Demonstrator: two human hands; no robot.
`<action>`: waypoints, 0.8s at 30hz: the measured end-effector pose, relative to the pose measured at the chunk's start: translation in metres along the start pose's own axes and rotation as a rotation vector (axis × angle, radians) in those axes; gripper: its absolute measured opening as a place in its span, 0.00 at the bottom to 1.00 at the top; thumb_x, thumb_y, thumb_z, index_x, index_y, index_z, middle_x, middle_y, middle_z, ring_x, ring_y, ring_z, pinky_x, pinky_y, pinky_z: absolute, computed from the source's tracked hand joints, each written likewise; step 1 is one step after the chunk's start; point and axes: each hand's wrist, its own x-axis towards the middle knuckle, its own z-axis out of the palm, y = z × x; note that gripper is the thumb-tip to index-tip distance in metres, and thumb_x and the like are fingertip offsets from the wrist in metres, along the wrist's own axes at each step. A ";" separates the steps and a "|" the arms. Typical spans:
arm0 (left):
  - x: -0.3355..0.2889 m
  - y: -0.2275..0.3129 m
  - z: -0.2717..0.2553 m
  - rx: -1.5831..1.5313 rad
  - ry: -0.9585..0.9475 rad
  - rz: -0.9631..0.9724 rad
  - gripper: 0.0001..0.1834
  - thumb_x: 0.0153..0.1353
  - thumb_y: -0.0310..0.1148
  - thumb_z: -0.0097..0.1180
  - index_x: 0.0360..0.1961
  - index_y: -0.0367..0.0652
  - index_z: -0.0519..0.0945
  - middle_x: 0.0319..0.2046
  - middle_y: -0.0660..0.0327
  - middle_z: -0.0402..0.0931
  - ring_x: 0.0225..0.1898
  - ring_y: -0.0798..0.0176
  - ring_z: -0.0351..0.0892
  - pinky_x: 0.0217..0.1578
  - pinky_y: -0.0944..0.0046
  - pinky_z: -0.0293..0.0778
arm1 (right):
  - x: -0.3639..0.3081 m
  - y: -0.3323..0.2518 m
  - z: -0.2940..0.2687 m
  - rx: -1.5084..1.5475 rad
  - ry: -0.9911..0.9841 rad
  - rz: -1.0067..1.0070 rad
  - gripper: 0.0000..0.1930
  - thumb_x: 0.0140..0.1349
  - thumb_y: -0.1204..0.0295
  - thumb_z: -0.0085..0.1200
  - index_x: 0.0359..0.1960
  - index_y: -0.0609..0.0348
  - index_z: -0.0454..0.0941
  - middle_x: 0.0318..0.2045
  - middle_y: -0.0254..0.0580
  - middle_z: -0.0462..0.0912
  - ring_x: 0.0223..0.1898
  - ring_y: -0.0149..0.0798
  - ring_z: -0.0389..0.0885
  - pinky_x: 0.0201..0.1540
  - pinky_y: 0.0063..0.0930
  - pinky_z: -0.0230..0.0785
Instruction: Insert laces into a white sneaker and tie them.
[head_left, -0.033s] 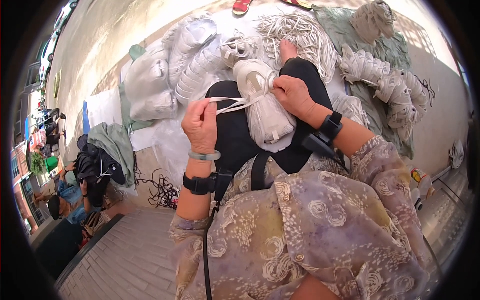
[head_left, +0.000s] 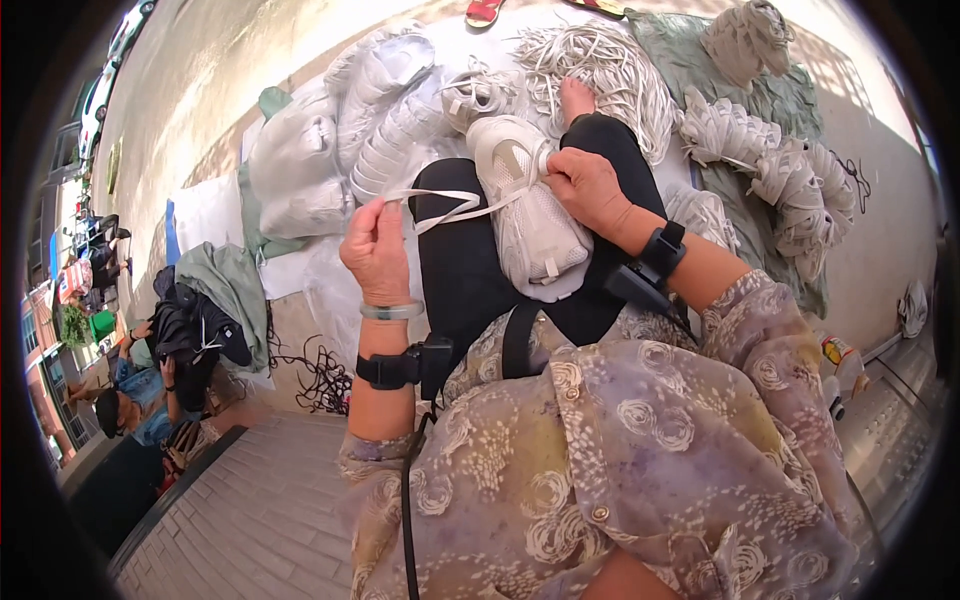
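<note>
A white mesh shoe point(head_left: 545, 245) rests between my knees, its toe end toward me. From its lacing area a flat white shoelace point(head_left: 440, 192) stretches left in a loose loop. My left hand point(head_left: 378, 250), closed in a pinch, holds that shoelace out beyond my left knee. At the shoe's right edge my right hand point(head_left: 592, 192) is closed too, thumb and fingertips pinching the lace where it reaches that side. Its fingertips partly hide the grip.
Plastic-wrapped white shoes point(head_left: 300, 180) lie at the left. Ahead is a heap of white laces point(head_left: 600, 75) beside my bare foot. Tied bundles of white shoe pieces point(head_left: 730, 135) stand at the right on green cloth. Dark cords point(head_left: 315, 380) lie left; another person point(head_left: 150, 395) sits farther left.
My left hand has moved left and slightly down with the shoelace, so more of it spans between hand and shoe. My right hand and the shoe have barely moved.
</note>
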 end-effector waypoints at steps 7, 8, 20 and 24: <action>-0.004 -0.004 -0.048 -0.682 0.178 -0.465 0.06 0.58 0.31 0.51 0.33 0.39 0.75 0.19 0.66 0.71 0.17 0.71 0.69 0.17 0.74 0.63 | 0.001 -0.002 -0.006 0.032 -0.045 -0.015 0.05 0.51 0.71 0.49 0.25 0.60 0.72 0.24 0.49 0.75 0.31 0.52 0.75 0.35 0.39 0.66; -0.012 -0.006 -0.040 -0.768 0.082 -0.628 0.07 0.58 0.31 0.51 0.33 0.39 0.74 0.19 0.65 0.73 0.17 0.70 0.71 0.17 0.75 0.64 | 0.001 -0.004 -0.009 0.044 -0.067 0.012 0.06 0.51 0.71 0.50 0.24 0.61 0.71 0.24 0.50 0.75 0.30 0.52 0.75 0.34 0.39 0.66; -0.025 -0.010 0.049 -0.446 -0.568 -0.809 0.05 0.58 0.29 0.51 0.31 0.38 0.73 0.24 0.59 0.76 0.22 0.66 0.79 0.20 0.74 0.74 | 0.000 -0.024 -0.019 -0.030 0.013 -0.329 0.04 0.47 0.75 0.51 0.27 0.54 0.74 0.26 0.38 0.72 0.31 0.44 0.74 0.31 0.34 0.64; -0.031 -0.013 0.057 -0.412 -0.453 -0.724 0.06 0.59 0.30 0.51 0.31 0.38 0.73 0.24 0.59 0.76 0.21 0.67 0.78 0.20 0.73 0.74 | 0.002 -0.034 -0.018 -0.293 -0.248 -0.622 0.04 0.45 0.71 0.52 0.25 0.47 0.75 0.27 0.31 0.69 0.33 0.34 0.69 0.36 0.30 0.56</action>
